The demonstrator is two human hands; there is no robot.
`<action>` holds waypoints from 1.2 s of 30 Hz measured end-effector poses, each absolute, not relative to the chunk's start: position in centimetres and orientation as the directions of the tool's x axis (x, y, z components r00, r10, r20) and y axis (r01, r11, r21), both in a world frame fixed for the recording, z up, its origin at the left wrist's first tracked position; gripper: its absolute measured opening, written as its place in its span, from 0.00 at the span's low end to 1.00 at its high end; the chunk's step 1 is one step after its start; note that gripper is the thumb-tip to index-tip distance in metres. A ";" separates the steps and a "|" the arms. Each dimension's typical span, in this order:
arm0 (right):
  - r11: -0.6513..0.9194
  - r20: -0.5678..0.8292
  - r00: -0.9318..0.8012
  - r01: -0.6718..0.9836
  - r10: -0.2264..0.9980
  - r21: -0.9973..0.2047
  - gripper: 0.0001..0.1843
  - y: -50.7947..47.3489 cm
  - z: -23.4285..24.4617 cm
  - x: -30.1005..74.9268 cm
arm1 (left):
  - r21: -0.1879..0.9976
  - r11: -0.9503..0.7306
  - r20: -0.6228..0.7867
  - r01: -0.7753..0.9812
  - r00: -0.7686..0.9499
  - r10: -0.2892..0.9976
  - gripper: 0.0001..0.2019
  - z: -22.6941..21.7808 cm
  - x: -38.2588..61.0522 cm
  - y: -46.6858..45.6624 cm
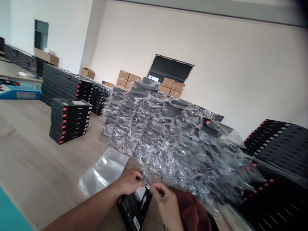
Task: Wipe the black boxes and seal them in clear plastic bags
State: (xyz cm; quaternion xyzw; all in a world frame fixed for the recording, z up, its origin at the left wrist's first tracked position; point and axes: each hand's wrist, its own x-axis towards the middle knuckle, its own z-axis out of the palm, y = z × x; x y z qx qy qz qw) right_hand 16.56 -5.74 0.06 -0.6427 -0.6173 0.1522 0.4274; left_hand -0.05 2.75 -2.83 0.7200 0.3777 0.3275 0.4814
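Observation:
In front of me a black printed box [134,210] with a white picture and a barcode label lies tilted near the table's front edge. Over its far end, my left hand [131,182] is closed, pinching the edge of a clear plastic bag [147,185]. My right hand [167,202] also pinches this film, thumb against fingers, just right of the box. Whether the film covers the box I cannot tell. Flat clear plastic bags [106,170] lie in a pile left of my left hand.
Behind my hands rises a big heap of film-wrapped black boxes [154,128]. A short stack of black boxes [69,120] stands at the left, with taller stacks [60,83] behind. Brown cloth [192,205] lies beside my right hand. More black boxes [279,192] fill the right side.

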 end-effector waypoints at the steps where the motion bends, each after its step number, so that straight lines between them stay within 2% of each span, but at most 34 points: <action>1: 0.125 0.331 0.230 0.620 0.915 -0.775 0.15 -5.8 0.3 16.7 | 0.941 -0.241 0.097 0.237 0.496 0.863 0.12 -2.8 0.0 2.8; 5: 0.158 0.352 0.424 0.427 0.835 -0.890 0.19 -5.7 0.7 17.3 | 0.942 -0.231 0.085 0.245 0.491 0.867 0.11 -2.8 0.0 2.9; 7: 0.186 0.380 0.447 0.418 0.810 -0.889 0.20 -5.5 0.5 17.4 | 0.935 -0.247 0.098 0.253 0.485 0.869 0.11 -2.7 0.1 2.8; 10: 0.177 0.443 0.359 0.578 0.822 -0.797 0.21 -5.2 -0.2 17.1 | 0.928 -0.260 0.106 0.268 0.478 0.872 0.11 -2.3 0.0 2.6; 13: 0.145 0.503 0.264 0.758 0.823 -0.635 0.15 -5.1 -0.9 16.8 | 0.919 -0.268 0.110 0.289 0.465 0.878 0.12 -1.8 -0.2 2.4; 16: 0.185 0.548 0.164 0.830 0.820 -0.526 0.13 -5.2 -1.2 16.6 | 0.917 -0.283 0.121 0.282 0.479 0.869 0.13 -1.7 -0.3 2.3; 18: 0.241 0.544 0.087 0.831 0.834 -0.501 0.15 -5.4 -1.1 16.3 | 0.918 -0.300 0.140 0.259 0.495 0.858 0.15 -1.9 -0.2 2.4; 20: 0.250 0.515 0.069 0.813 0.855 -0.526 0.14 -5.5 -0.8 16.0 | 0.917 -0.314 0.157 0.245 0.501 0.851 0.14 -2.2 -0.1 2.5; 23: 0.188 0.469 0.186 0.744 0.864 -0.641 0.12 -5.7 -0.5 16.0 | 0.917 -0.312 0.152 0.249 0.505 0.850 0.13 -2.6 0.0 2.7; 26: 0.149 0.407 0.328 0.594 0.852 -0.790 0.14 -5.7 -0.3 16.5 | 0.922 -0.293 0.136 0.253 0.499 0.856 0.13 -2.6 -0.1 2.8; 29: 0.191 0.379 0.415 0.426 0.827 -0.884 0.15 -5.6 -0.2 16.9 | 0.929 -0.266 0.116 0.257 0.480 0.869 0.11 -2.3 -0.3 2.7; 32: 0.229 0.410 0.390 0.432 0.824 -0.872 0.17 -5.5 -0.3 16.7 | 0.933 -0.261 0.116 0.248 0.479 0.870 0.09 -2.0 -0.5 2.5; 34: 0.208 0.437 0.291 0.578 0.851 -0.789 0.18 -5.5 -0.4 16.3 | 0.931 -0.278 0.133 0.238 0.488 0.863 0.08 -1.9 -0.4 2.4; 36: 0.188 0.447 0.192 0.714 0.874 -0.674 0.12 -5.5 -0.6 16.0 | 0.925 -0.294 0.148 0.239 0.486 0.861 0.08 -1.9 -0.4 2.5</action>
